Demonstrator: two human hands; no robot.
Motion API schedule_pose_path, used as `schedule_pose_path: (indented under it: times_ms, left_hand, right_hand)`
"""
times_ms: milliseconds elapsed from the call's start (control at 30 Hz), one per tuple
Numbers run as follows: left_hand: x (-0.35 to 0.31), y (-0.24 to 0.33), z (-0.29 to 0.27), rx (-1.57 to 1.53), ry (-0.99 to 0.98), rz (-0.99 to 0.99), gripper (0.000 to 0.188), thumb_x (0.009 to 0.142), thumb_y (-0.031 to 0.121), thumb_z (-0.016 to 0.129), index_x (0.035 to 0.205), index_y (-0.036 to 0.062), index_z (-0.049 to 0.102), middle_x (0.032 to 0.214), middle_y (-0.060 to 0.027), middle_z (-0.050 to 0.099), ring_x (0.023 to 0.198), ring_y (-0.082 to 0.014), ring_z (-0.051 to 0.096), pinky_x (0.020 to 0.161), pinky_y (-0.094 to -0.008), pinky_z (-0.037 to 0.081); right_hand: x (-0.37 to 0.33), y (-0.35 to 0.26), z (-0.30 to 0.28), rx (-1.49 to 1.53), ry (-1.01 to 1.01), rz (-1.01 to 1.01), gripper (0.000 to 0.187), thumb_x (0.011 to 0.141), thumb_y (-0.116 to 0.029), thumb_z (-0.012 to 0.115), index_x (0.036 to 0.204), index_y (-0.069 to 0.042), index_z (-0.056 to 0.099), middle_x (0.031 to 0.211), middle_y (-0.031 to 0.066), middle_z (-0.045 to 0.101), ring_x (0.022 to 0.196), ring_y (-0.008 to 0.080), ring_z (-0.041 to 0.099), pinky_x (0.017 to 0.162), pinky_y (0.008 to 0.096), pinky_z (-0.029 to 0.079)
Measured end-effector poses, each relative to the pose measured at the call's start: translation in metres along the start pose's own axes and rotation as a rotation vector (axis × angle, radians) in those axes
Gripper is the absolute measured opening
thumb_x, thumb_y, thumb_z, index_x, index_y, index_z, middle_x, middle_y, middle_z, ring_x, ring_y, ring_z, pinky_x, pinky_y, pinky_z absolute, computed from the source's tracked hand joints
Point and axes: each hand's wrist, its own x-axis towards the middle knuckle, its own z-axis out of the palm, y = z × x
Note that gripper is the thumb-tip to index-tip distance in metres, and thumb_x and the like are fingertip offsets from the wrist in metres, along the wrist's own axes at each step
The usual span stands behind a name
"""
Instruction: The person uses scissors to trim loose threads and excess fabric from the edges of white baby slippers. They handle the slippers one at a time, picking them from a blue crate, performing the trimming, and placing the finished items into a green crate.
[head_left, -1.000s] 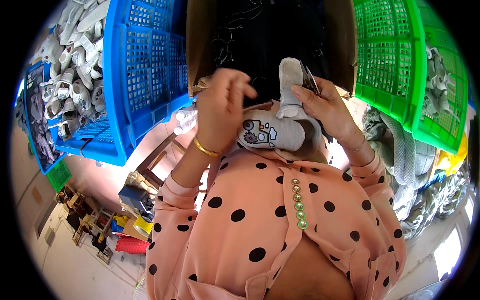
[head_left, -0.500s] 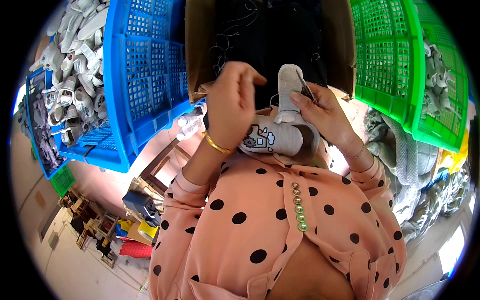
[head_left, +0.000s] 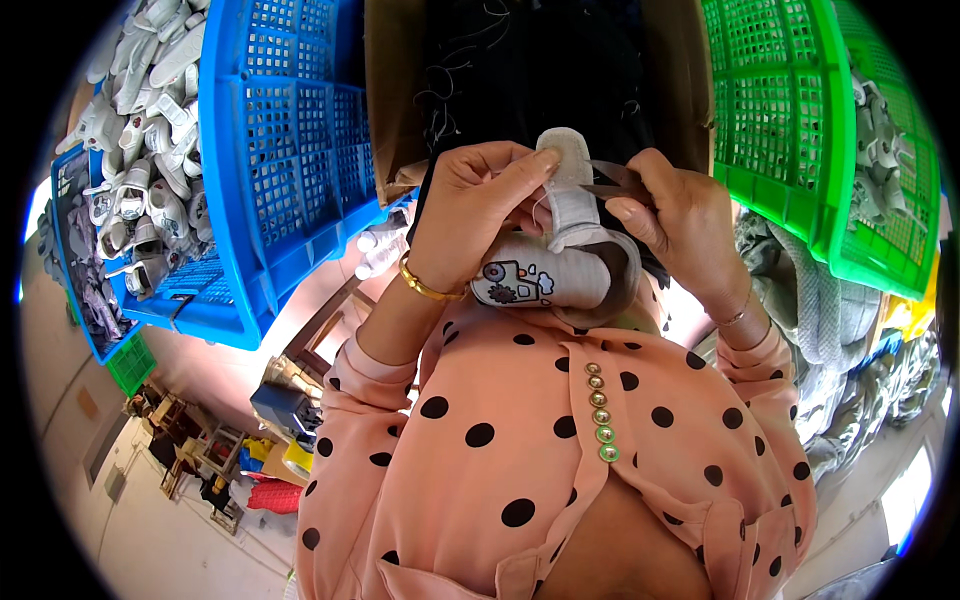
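A small white shoe [head_left: 572, 278] with a cartoon vehicle picture rests against my lap, its opening to the right. Its white strap [head_left: 572, 205] stands up away from me. My left hand [head_left: 470, 205] pinches this strap near the top left edge, and a loose thread hangs just below the fingertips. In my right hand [head_left: 692, 222] is a pair of thread snips [head_left: 612, 190], gripped between thumb and fingers. The two pointed blades are apart and point left, close to the strap's right edge. Whether they touch it I cannot tell.
A blue crate [head_left: 235, 200] stands to the left, beside a heap of small white shoes [head_left: 150, 130]. On the right is a green crate [head_left: 835, 150] with more shoes. Dark cloth [head_left: 540, 70] with thread scraps lies ahead, between cardboard sides [head_left: 395, 110]. Grey fabric [head_left: 810, 300] is bundled at right.
My left hand has come down and right from the air onto the strap. My right thumb has left the strap; that hand has shifted right, and the snips' blades now show apart.
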Motion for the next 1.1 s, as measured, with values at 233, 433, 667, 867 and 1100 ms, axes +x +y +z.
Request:
schedule_pose_path:
  times_ms: [233,433,667,867,1100]
  left_hand:
    - [-0.009,-0.002,0.003,-0.005,0.045,0.013,0.02,0.089,0.02,0.07,0.089,0.0,0.072,0.07,-0.0048,0.066,0.058,-0.0074,0.062,0.053,-0.0177,0.049]
    - [-0.011,-0.003,0.004,-0.013,0.053,-0.012,0.019,0.09,0.019,0.068,0.084,0.0019,0.07,0.069,-0.0056,0.066,0.057,-0.0102,0.062,0.052,-0.0214,0.048]
    - [-0.01,-0.008,-0.002,-0.119,-0.01,-0.044,0.016,0.09,0.017,0.068,0.085,0.0014,0.07,0.071,-0.0068,0.067,0.058,-0.0107,0.063,0.053,-0.0211,0.05]
    - [-0.012,-0.011,-0.002,-0.116,-0.024,-0.029,0.019,0.089,0.018,0.07,0.088,-0.0004,0.071,0.071,-0.006,0.067,0.059,-0.0092,0.064,0.054,-0.0193,0.051]
    - [-0.014,-0.008,0.003,0.021,-0.085,0.062,0.023,0.093,0.022,0.066,0.099,-0.001,0.068,0.075,-0.0045,0.067,0.062,-0.0069,0.062,0.056,-0.018,0.05]
  right_hand:
    - [0.006,-0.006,-0.015,-0.211,-0.086,-0.112,0.044,0.087,-0.048,0.063,0.074,-0.009,0.048,0.052,0.0058,0.049,0.046,0.0241,0.054,0.042,0.0342,0.04]
    - [0.012,-0.01,-0.023,-0.224,-0.163,-0.126,0.043,0.088,-0.047,0.061,0.074,-0.009,0.048,0.055,0.0062,0.05,0.049,0.0249,0.056,0.044,0.0345,0.042]
    - [0.013,-0.01,-0.022,-0.281,-0.183,-0.149,0.042,0.088,-0.046,0.062,0.071,-0.01,0.047,0.053,0.005,0.048,0.048,0.0237,0.054,0.044,0.0337,0.041]
    - [0.009,-0.001,-0.014,-0.06,-0.214,-0.043,0.042,0.089,-0.041,0.063,0.074,-0.005,0.049,0.055,0.0047,0.051,0.049,0.0216,0.054,0.045,0.032,0.04]
    - [0.014,-0.002,-0.007,0.695,-0.1,0.236,0.03,0.095,-0.027,0.062,0.093,0.002,0.058,0.066,0.0024,0.046,0.063,0.0057,0.041,0.055,0.0229,0.038]
